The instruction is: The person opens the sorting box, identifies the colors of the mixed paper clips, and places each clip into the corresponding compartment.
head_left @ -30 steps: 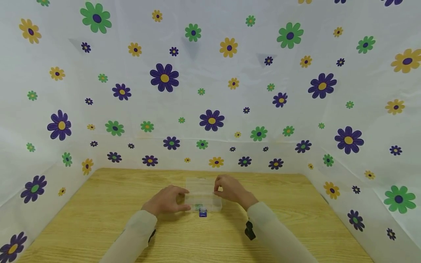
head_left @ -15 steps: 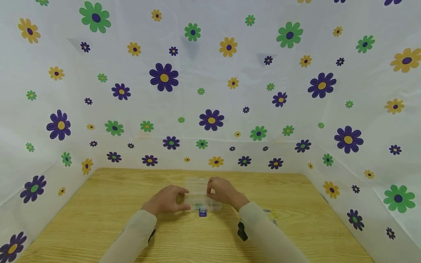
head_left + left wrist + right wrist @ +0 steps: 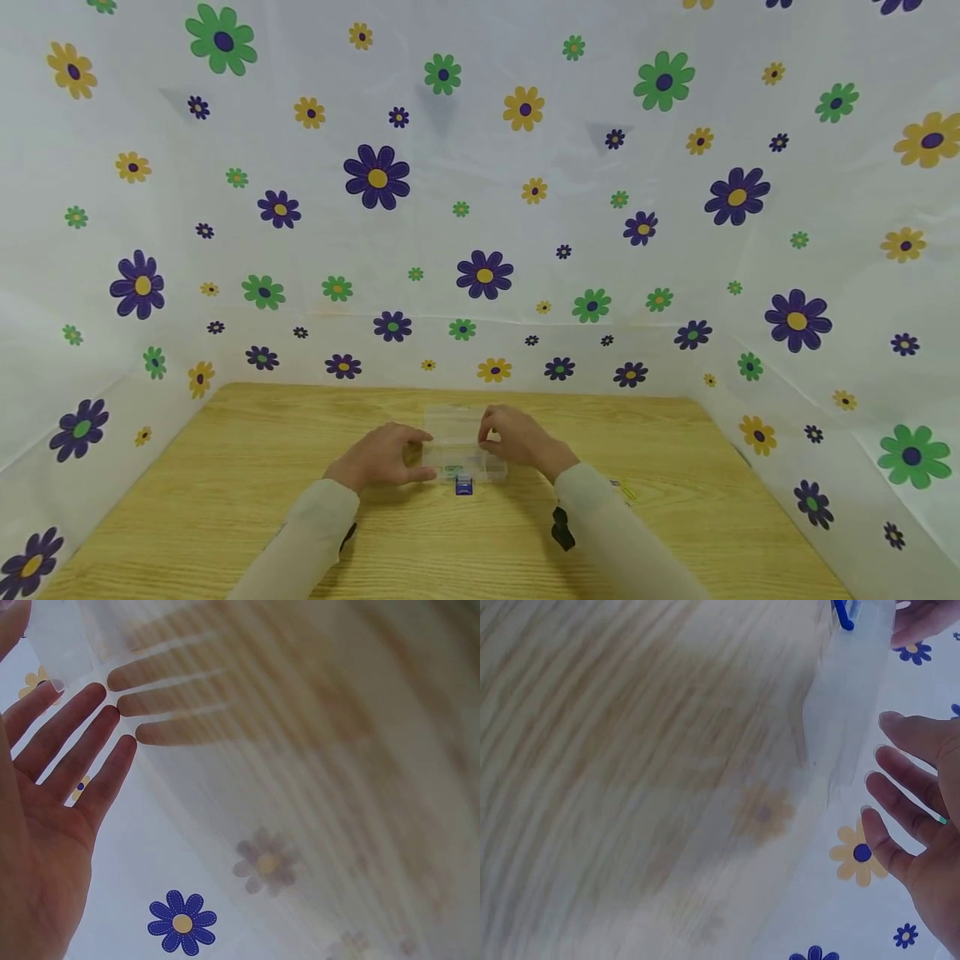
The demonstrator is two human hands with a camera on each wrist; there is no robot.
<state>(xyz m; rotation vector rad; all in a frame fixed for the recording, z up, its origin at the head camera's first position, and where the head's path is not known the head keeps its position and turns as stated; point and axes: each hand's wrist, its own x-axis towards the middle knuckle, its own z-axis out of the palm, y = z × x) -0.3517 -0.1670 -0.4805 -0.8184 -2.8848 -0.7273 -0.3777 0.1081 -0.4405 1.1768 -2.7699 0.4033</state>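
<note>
Head view: flowered cloth (image 3: 480,233) behind and along both sides, pale wooden worktop (image 3: 435,542) below, left sleeve (image 3: 300,533) and right sleeve (image 3: 622,533) slanting inward from the near edge. Probably fine finger work at the clear box (image 3: 468,457): best to brace lightly with the left hand (image 3: 378,456), without squeezing the thin plastic, and to lower the right hand (image 3: 521,437) fingertips first, wrist high enough not to tip anything. As for pose: left hand low at the box's left end, seemingly touching, fingers straight and spread, thumb nearer than index. Right hand raised over the box's right part, thumb and index arched close together; impossible to tell whether pinching something small or holding nothing. Box flat on the worktop, between both hands, with a clear panel (image 3: 450,421) stretching back, perhaps an opened lid. At the front, blue latch (image 3: 464,486). Just behind the latch, small green pieces (image 3: 452,472), too faint to identify. Beside the right sleeve, thin yellow clips (image 3: 628,492), partly hidden.
</note>
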